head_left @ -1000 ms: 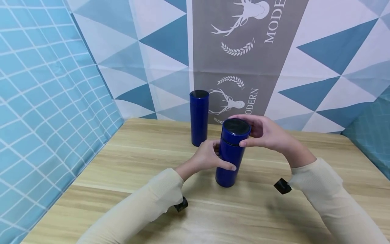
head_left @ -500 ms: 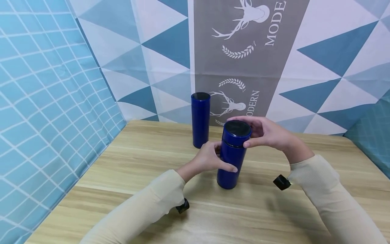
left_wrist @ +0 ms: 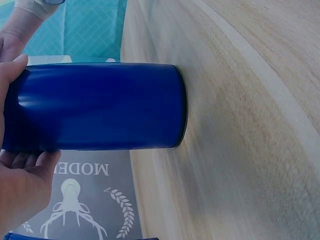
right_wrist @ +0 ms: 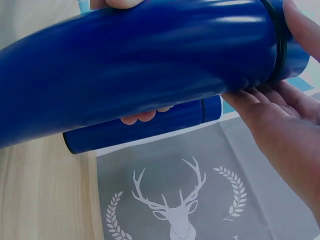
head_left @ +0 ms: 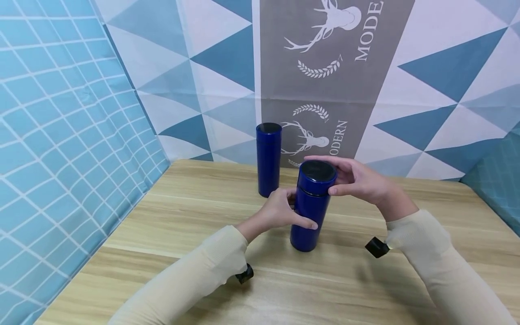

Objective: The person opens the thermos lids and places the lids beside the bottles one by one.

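Just right of centre in the head view, a flask stands nearly upright, its top leaning slightly right. It is a slim, glossy, deep-blue cylinder with a dark ring beneath its blue-sided cap, whose flat top is black and shiny. The left hand has its fingers wrapped round the body; the right hand grips the cap with curved fingers. Behind, left of it, a similar blue flask stands upright on the bench.
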Demonstrator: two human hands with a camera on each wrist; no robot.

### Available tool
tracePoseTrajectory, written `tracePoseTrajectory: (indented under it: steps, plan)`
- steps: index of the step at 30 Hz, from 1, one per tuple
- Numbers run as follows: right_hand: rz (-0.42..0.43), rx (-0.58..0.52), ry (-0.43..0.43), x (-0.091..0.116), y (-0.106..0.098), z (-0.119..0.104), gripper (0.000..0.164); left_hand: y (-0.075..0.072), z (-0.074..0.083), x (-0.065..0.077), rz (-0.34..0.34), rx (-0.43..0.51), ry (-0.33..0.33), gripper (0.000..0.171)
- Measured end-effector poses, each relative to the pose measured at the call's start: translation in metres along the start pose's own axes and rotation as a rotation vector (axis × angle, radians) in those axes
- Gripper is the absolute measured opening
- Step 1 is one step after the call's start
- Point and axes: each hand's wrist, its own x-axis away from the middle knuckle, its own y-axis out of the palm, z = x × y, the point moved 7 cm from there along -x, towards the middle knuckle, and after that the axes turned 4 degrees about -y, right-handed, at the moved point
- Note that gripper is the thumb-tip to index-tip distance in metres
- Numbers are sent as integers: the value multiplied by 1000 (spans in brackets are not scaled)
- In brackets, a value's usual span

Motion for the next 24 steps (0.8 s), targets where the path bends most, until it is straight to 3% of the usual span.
tracePoseTrajectory:
  steps: [8,12,15,20,24]
  plan:
    - [37,7,5,3,-1,0,66,0,0,0,5,-4,5,60]
    - [97,41,34,6,3,-2,69,0,-1,2,-2,11,-7,60]
    - [220,135,107,9,5,-4,73,1,-2,3,-7,19,-5,60]
    - [471,410,264,14,13,-14,79,1,-2,2,-4,18,7,58]
    - [616,562,294,13,23,-23,77,0,0,2,4,3,7,58]
